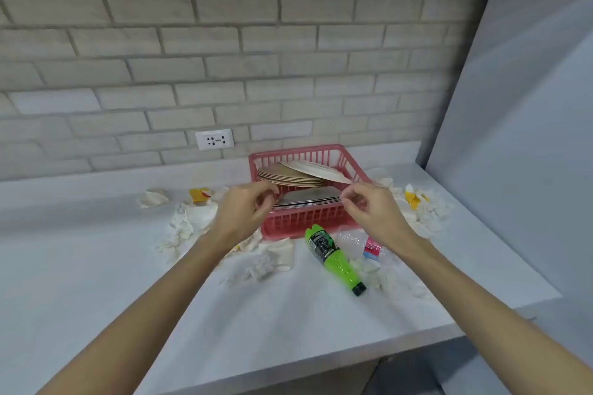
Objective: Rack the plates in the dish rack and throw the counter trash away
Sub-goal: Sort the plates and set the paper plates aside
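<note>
A pink plastic dish rack [298, 221] stands on the white counter [288, 314] by the brick wall. Inside it lie a tan stack of plates [288, 175], a white plate [316, 169] leaning over them, and a grey stack of plates [308, 197] at the front. My left hand [247, 210] curls its fingers at the grey stack's left edge. My right hand [369, 208] pinches its right edge with thumb and forefinger. Trash lies around: a green bottle [333, 258], a clear crushed bottle [365, 242], crumpled tissues [184, 223] and yellow wrappers [199, 194].
More crumpled paper [426, 212] is heaped right of the rack and more tissue [263, 263] in front of it. A wall socket [214, 139] sits left of the rack. A grey side wall [519, 138] bounds the counter on the right. The counter's front edge runs diagonally below.
</note>
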